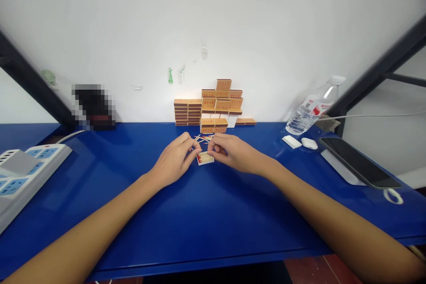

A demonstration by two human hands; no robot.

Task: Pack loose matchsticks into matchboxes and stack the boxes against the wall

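Note:
A small white matchbox tray (205, 163) with red-tipped matches (204, 157) lies on the blue table between my hands. My left hand (176, 158) is at the tray's left side, thumb and forefinger drawn together near its corner. At the right end, the fingers of my right hand (234, 153) are curled into a pinch over the tray's edge. Whatever either pinch holds is too small or hidden to make out. Just behind the tray, several loose matches (199, 138) are scattered, partly covered by my fingers.
Orange matchboxes (222, 103) are piled against the wall, beside a neat stack (188, 112). A power strip (36, 166) lies at left. To the right are a tilted water bottle (311, 108), a white earphone case (309, 143), a white block (292, 142) and a phone (359, 162).

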